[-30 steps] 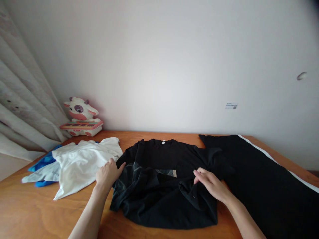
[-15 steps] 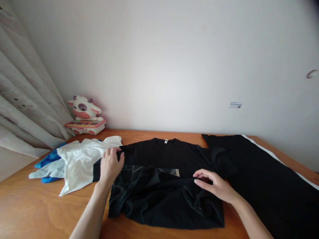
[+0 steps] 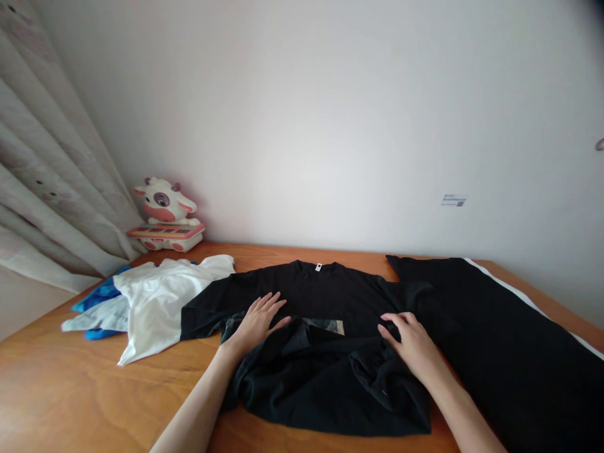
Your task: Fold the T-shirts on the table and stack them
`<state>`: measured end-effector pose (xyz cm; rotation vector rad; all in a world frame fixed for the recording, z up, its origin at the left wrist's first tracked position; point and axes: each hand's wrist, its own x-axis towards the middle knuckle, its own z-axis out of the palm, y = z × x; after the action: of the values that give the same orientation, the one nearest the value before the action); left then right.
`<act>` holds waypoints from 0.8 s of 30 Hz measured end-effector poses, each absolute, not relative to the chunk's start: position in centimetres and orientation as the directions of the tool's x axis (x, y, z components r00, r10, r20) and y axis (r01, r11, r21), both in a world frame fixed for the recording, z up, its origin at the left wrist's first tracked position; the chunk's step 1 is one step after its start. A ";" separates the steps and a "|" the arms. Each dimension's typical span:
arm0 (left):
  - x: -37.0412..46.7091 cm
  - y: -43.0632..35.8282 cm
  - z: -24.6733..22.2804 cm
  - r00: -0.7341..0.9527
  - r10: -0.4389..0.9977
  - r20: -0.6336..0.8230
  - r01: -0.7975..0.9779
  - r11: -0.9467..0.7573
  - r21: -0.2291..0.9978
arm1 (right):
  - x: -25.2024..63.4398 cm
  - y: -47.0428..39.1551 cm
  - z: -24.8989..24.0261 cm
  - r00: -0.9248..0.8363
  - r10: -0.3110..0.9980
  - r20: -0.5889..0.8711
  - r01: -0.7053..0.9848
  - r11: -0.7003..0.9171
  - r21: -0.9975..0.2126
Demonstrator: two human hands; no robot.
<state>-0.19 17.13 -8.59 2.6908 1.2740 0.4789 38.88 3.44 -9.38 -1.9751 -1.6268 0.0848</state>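
Observation:
A black T-shirt (image 3: 325,292) with a small white neck label lies on the table, collar toward the wall. Its lower part is bunched in folds toward me, and part of a printed panel shows on the chest. My left hand (image 3: 259,324) rests on the shirt's left-centre, palm down, fingers stretched out and holding nothing. Over the shirt's right side is my right hand (image 3: 410,346), its fingers bent and the thumb apart from the index finger. Dark cloth shows between those fingertips, with no clear grip on it.
White clothing (image 3: 155,296) lies over blue cloth (image 3: 101,294) on the left. Black fabric with a white stripe (image 3: 495,340) covers the table's right side. A cow toy with a keyboard (image 3: 167,214) stands at the back left beside a curtain (image 3: 51,163). A wall (image 3: 321,126) rises behind the table (image 3: 94,390).
My left hand has moved right from the left sleeve onto the shirt's body, uncovering the sleeve. My right hand has shifted slightly right and toward the wall.

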 end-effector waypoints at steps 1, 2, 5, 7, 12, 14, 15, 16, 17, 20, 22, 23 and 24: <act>-0.2 17.1 -8.6 0.594 0.772 0.226 0.729 -0.636 0.253 | 38.9 3.4 -9.5 0.280 0.916 0.287 0.880 -0.126 -0.458; -0.1 17.0 -8.4 0.594 0.772 0.228 0.726 -0.636 0.261 | 38.8 3.3 -9.5 0.304 0.913 0.272 0.873 -0.153 -0.462; 0.3 16.4 -7.0 0.614 0.744 0.263 0.674 -0.668 0.316 | 38.6 3.1 -8.8 0.352 0.904 0.243 0.836 -0.187 -0.516; 0.7 15.6 -5.4 0.661 0.699 0.274 0.588 -0.709 0.390 | 38.2 2.9 -7.8 0.323 0.914 0.244 0.804 -0.128 -0.581; 1.5 13.4 -1.6 0.772 0.630 0.083 0.443 -0.628 0.640 | 36.7 1.8 -4.3 0.040 0.997 0.060 0.664 0.019 -0.748; 1.5 12.8 -0.9 0.814 0.581 -0.029 0.422 -0.557 0.715 | 36.1 1.3 -3.3 -0.063 0.998 -0.028 0.642 0.019 -0.767; 1.5 12.6 -0.8 0.837 0.542 -0.080 0.407 -0.518 0.752 | 35.9 1.1 -3.0 -0.109 0.992 -0.056 0.640 0.027 -0.768; 1.4 12.4 -0.8 0.859 0.495 -0.132 0.393 -0.472 0.789 | 35.7 0.9 -2.8 -0.154 0.985 -0.082 0.638 0.036 -0.769; 1.3 12.3 -0.8 0.876 0.447 -0.183 0.385 -0.420 0.822 | 35.7 0.8 -2.7 -0.200 0.974 -0.109 0.632 0.043 -0.774; 0.9 12.4 -0.9 0.881 0.383 -0.276 0.392 -0.266 0.881 | 35.8 0.7 -2.8 -0.317 0.930 -0.184 0.585 0.039 -0.810; 0.7 12.8 -0.9 0.844 0.476 -0.247 0.386 -0.221 0.895 | 36.0 0.7 -3.1 -0.357 0.914 -0.191 0.551 0.041 -0.834; 0.5 13.1 -0.8 0.797 0.569 -0.205 0.396 -0.235 0.888 | 36.1 0.8 -3.3 -0.366 0.912 -0.184 0.541 0.047 -0.840; 0.3 13.4 -0.7 0.718 0.678 -0.153 0.438 -0.270 0.857 | 36.1 0.8 -3.5 -0.363 0.915 -0.177 0.539 0.051 -0.841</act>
<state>0.32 13.40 -0.74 1.9135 0.8615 0.2985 36.13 0.84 -3.46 -1.4563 -1.9285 1.2433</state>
